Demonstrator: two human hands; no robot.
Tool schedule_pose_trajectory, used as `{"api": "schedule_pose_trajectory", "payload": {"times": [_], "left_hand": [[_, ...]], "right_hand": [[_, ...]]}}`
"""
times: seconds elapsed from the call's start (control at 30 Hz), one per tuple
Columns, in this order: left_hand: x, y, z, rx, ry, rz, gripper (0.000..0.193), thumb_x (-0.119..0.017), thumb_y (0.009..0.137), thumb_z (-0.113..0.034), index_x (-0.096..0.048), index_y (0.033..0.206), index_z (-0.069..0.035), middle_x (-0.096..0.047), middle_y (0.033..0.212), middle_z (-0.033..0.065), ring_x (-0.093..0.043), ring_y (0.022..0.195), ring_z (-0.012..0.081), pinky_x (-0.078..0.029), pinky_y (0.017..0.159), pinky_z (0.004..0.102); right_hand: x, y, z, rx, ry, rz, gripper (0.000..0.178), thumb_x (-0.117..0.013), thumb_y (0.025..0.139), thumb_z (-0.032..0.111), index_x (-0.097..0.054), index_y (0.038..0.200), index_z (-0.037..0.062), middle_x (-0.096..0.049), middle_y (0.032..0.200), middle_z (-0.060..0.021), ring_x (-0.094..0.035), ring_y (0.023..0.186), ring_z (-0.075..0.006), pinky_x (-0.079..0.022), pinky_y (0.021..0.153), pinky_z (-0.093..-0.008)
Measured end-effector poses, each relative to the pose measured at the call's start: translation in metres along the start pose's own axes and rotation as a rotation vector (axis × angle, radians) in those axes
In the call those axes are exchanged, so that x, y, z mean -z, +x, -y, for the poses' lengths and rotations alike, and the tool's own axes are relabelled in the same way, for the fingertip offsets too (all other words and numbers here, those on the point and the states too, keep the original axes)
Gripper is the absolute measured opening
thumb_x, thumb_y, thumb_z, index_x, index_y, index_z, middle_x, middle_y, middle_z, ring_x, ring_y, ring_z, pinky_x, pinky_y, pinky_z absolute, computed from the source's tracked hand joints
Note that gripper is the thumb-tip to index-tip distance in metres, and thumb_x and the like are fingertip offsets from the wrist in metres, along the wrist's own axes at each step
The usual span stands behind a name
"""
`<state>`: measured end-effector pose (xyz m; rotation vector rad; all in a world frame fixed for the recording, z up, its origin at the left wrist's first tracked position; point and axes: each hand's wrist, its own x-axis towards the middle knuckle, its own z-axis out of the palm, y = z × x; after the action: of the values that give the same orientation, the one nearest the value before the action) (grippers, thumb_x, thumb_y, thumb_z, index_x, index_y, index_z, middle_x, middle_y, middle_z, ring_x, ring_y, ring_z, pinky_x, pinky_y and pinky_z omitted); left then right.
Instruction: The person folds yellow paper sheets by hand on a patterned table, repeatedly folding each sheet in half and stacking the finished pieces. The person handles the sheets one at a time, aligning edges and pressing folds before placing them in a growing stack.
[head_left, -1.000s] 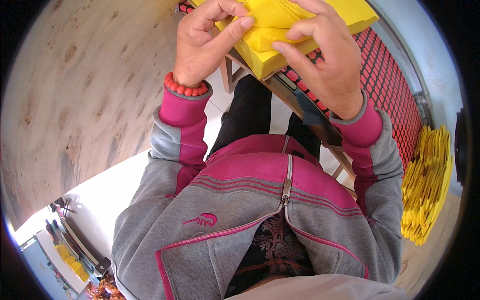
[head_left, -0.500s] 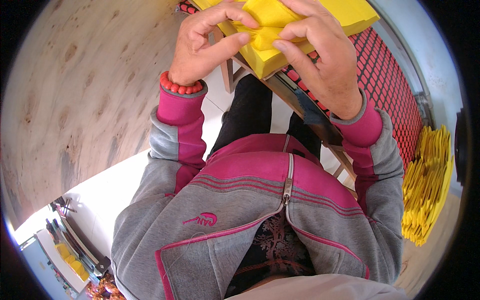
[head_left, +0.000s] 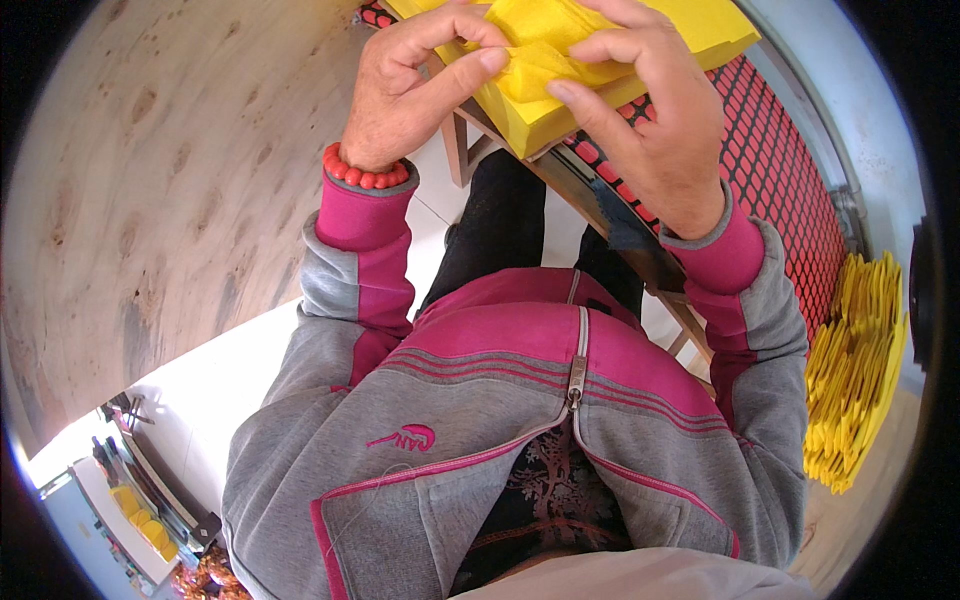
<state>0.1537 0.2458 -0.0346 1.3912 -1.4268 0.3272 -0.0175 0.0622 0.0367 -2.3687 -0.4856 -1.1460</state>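
My left hand (head_left: 405,85) is closed in a pinch, thumb tip against forefinger, on the near left edge of a crumpled yellow cloth piece (head_left: 540,65). At the cloth's right side is my right hand (head_left: 660,120). Its bent fingers and thumb hold the cloth from both sides, with a fold of it between them. Some right fingertips are cut off by the upper edge of the view. Beneath both hands lies a thick, squared stack of yellow cloth (head_left: 535,125). A red bead bracelet circles my left wrist.
The stack rests on a wooden-framed bench or table (head_left: 650,265) with a red and black patterned cover (head_left: 780,150). A pale wooden board (head_left: 150,200) stands at the left. Folded yellow pieces (head_left: 850,370) are piled at the far right, near the wall.
My right forefinger has lifted away from the thumb, widening the gap between them. My left thumb has slid slightly right and up against the forefinger, and the cloth's folds have shifted.
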Motion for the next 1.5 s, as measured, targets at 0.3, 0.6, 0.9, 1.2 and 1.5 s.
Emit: {"api": "schedule_pose_trajectory", "payload": {"times": [0.3, 0.6, 0.9, 1.2, 1.5], "left_hand": [[0.001, 0.010, -0.010, -0.085, 0.328, -0.022, 0.027, -0.069, 0.090, -0.010, -0.068, 0.116, -0.001, -0.069, 0.108, 0.0075, -0.064, 0.100, 0.0247, -0.047, 0.099, 0.0430], [-0.011, 0.012, -0.031, 0.304, -0.372, -0.092, 0.007, -0.067, 0.098, -0.007, -0.066, 0.094, -0.002, -0.066, 0.090, 0.0014, -0.058, 0.083, 0.0085, -0.045, 0.076, 0.0244], [-0.011, 0.010, -0.027, 0.282, -0.362, -0.071, 0.005, -0.068, 0.097, -0.004, -0.067, 0.102, -0.002, -0.066, 0.099, 0.0002, -0.059, 0.104, 0.0120, -0.044, 0.097, 0.0299], [-0.011, 0.014, -0.026, 0.177, -0.304, -0.111, 0.007, -0.070, 0.095, -0.011, -0.067, 0.096, -0.005, -0.065, 0.087, 0.0002, -0.059, 0.086, 0.0107, -0.045, 0.102, 0.0324], [-0.009, 0.011, -0.025, 0.205, -0.379, -0.093, 0.012, -0.068, 0.091, -0.008, -0.071, 0.102, -0.006, -0.073, 0.100, 0.0031, -0.067, 0.099, 0.0161, -0.031, 0.122, 0.0462]], "right_hand": [[0.000, 0.001, -0.003, 0.107, -0.106, -0.011, 0.029, -0.085, 0.074, 0.005, -0.061, 0.090, 0.0041, -0.064, 0.130, -0.0285, -0.066, 0.118, -0.0398, -0.054, 0.097, -0.0409], [0.002, 0.001, -0.002, 0.123, -0.080, -0.014, 0.026, -0.084, 0.075, 0.005, -0.062, 0.089, 0.0030, -0.063, 0.132, -0.0290, -0.066, 0.117, -0.0409, -0.053, 0.098, -0.0423], [0.000, 0.001, 0.000, 0.105, -0.191, 0.079, 0.018, -0.078, 0.083, 0.004, -0.064, 0.094, 0.0029, -0.064, 0.135, -0.0221, -0.060, 0.127, -0.0393, -0.048, 0.105, -0.0428], [-0.005, -0.004, -0.005, 0.067, -0.117, 0.040, 0.017, -0.076, 0.083, 0.008, -0.063, 0.093, 0.0066, -0.067, 0.132, -0.0137, -0.062, 0.123, -0.0370, -0.045, 0.105, -0.0481], [-0.003, -0.003, -0.004, 0.045, -0.097, 0.054, 0.016, -0.075, 0.085, 0.004, -0.063, 0.096, 0.0043, -0.066, 0.134, -0.0171, -0.060, 0.129, -0.0382, -0.046, 0.106, -0.0440]]}}
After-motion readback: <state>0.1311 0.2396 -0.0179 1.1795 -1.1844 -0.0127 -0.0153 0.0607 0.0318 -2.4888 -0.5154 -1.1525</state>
